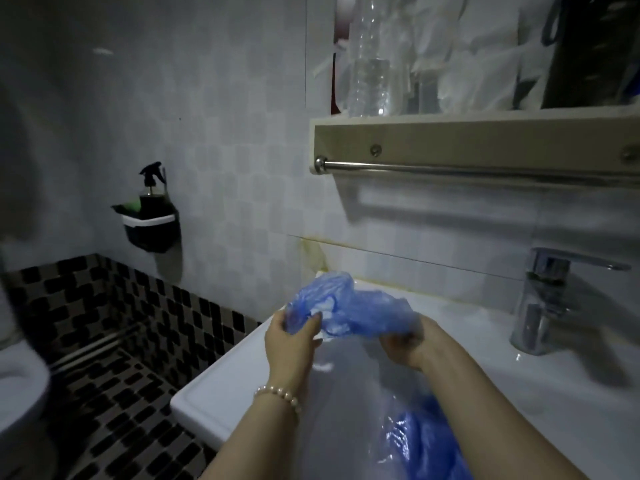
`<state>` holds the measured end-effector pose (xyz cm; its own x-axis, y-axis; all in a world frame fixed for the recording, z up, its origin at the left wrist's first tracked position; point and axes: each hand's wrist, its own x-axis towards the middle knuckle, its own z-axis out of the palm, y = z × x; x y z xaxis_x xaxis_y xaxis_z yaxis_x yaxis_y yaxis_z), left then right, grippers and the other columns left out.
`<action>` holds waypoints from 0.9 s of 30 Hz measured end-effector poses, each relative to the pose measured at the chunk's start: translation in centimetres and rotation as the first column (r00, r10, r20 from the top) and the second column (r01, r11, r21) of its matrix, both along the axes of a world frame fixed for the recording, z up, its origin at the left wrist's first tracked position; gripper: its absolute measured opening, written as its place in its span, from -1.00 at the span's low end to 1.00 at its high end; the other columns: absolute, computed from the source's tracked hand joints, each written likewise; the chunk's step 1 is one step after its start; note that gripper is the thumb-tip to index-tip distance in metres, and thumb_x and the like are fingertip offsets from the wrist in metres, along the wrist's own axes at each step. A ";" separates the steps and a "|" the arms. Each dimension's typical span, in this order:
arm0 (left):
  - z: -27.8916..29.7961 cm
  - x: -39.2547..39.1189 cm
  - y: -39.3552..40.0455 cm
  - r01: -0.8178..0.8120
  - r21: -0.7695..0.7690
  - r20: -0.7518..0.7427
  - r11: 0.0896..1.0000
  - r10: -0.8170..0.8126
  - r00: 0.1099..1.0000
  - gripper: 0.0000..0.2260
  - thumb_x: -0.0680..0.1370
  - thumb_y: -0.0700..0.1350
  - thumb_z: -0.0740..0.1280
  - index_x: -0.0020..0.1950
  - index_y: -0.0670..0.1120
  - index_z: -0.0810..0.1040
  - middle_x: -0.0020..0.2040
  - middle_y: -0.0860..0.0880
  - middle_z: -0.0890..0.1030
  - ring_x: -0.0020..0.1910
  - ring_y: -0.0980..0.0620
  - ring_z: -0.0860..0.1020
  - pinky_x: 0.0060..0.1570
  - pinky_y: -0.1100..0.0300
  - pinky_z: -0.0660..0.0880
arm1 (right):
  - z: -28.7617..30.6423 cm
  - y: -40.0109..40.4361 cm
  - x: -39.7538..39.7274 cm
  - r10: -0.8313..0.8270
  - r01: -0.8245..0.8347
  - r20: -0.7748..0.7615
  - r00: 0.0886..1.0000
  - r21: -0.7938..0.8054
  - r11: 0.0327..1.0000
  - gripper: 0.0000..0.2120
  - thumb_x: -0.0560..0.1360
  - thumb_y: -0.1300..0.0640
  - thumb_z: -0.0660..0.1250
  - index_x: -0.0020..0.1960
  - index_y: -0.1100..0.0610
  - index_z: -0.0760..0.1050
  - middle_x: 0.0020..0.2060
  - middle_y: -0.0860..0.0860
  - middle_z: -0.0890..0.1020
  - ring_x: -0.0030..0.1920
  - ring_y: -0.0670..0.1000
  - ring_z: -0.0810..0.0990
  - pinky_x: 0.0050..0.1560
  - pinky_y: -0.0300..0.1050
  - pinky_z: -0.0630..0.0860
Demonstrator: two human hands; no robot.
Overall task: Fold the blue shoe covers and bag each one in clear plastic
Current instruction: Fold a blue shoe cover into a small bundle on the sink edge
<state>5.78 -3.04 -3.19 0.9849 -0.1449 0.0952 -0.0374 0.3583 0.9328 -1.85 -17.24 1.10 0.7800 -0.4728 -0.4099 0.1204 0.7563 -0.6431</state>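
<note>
Your left hand (292, 336) grips one end of a crumpled blue shoe cover (349, 306), fingers curled into the film, a pearl bracelet (277, 396) on that wrist. Your right hand (412, 344) pinches the other end, so the cover hangs stretched between both hands above the white sink counter (214, 407), near its back edge. Closer to you, a heap of more blue covers (426, 441) lies under clear plastic (346, 393) on the counter. A chrome tap (543, 303) stands to the right, a towel rail (485, 169) and shelf above, a spray bottle (152, 195) in a wall holder to the left
</note>
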 end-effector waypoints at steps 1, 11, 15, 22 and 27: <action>-0.2 0.2 0.0 -0.051 0.039 -0.020 0.998 0.052 0.998 -0.83 0.47 -0.28 0.40 0.06 -0.25 0.58 -0.14 -0.15 0.64 -0.20 -0.07 0.61 -0.29 0.16 0.59 | 0.2 -0.2 0.0 -0.005 0.005 0.009 1.000 0.007 1.000 -0.60 0.62 0.25 0.07 0.44 0.32 0.19 0.20 0.18 0.44 0.07 0.15 0.52 -0.52 -0.16 0.54; 0.1 -0.2 0.4 -0.042 0.114 -0.120 0.993 0.056 0.991 -0.81 0.38 -0.13 0.45 -0.41 -0.16 0.61 -0.37 -0.18 0.65 -0.30 -0.11 0.65 -0.02 -0.11 0.59 | 1.9 2.7 -0.6 0.014 0.111 0.115 0.993 -0.912 -0.396 -0.44 0.23 0.09 0.32 0.24 0.04 0.43 0.14 -0.02 0.40 0.14 -0.03 0.38 0.16 -0.23 0.31; 0.5 -0.7 0.3 -0.037 0.083 -0.126 0.996 0.047 0.991 -0.85 0.44 -0.31 0.35 -0.35 -0.28 0.58 -0.35 -0.21 0.60 -0.34 -0.09 0.62 -0.12 -0.02 0.61 | 0.2 3.5 0.8 -0.240 -0.236 -0.085 0.967 -0.654 -0.719 -0.55 0.38 0.11 0.33 0.26 0.02 0.41 0.22 -0.01 0.37 0.24 0.06 0.32 0.18 -0.11 0.23; -0.3 -0.3 0.3 -0.032 0.410 0.037 0.912 0.018 0.999 -0.80 0.28 -0.06 0.41 -0.34 -0.21 0.58 -0.37 -0.09 0.62 -0.23 -0.17 0.63 -0.12 0.09 0.58 | 1.3 -0.2 0.1 -0.234 0.012 0.019 0.972 -0.999 -0.032 -0.77 0.35 0.36 0.28 -0.39 0.09 0.55 -0.38 0.05 0.64 -0.24 0.10 0.65 -0.14 -0.07 0.56; -0.2 -1.5 -0.2 -0.543 0.585 0.657 0.603 0.040 0.753 -0.39 0.17 -0.19 0.53 0.20 -0.16 0.47 0.10 -0.14 0.46 0.06 -0.15 0.44 0.01 0.11 0.38 | 3.0 0.0 -0.7 -0.126 -0.130 -0.141 0.982 -0.988 0.085 -0.73 0.37 0.36 0.25 -0.43 0.14 0.57 -0.49 0.00 0.63 -0.26 0.08 0.67 -0.13 -0.05 0.58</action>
